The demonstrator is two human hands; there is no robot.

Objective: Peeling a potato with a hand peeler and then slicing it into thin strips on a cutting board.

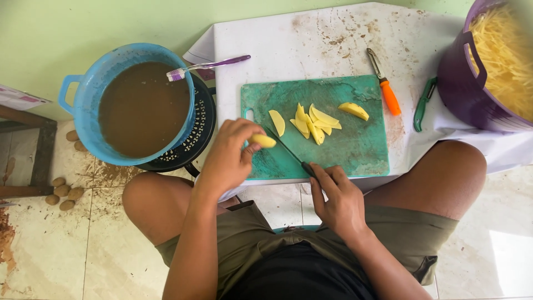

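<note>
My left hand (230, 155) pinches a potato piece (262, 140); right hand (338, 200) grasps the knife (288, 153). Yellow slices (313, 123) on green board (361, 150); muddy blue tub (89, 100) at 9 o'clock.

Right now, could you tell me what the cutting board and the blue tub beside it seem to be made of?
The cutting board looks like green plastic: a matte, scratched, whitish-worn face and a moulded handle slot. The blue tub also looks like plastic: smooth, slightly glossy, with moulded loop handles; it holds brown water. The knife in the right hand has a dark blade, probably metal, though I cannot be sure.
</note>
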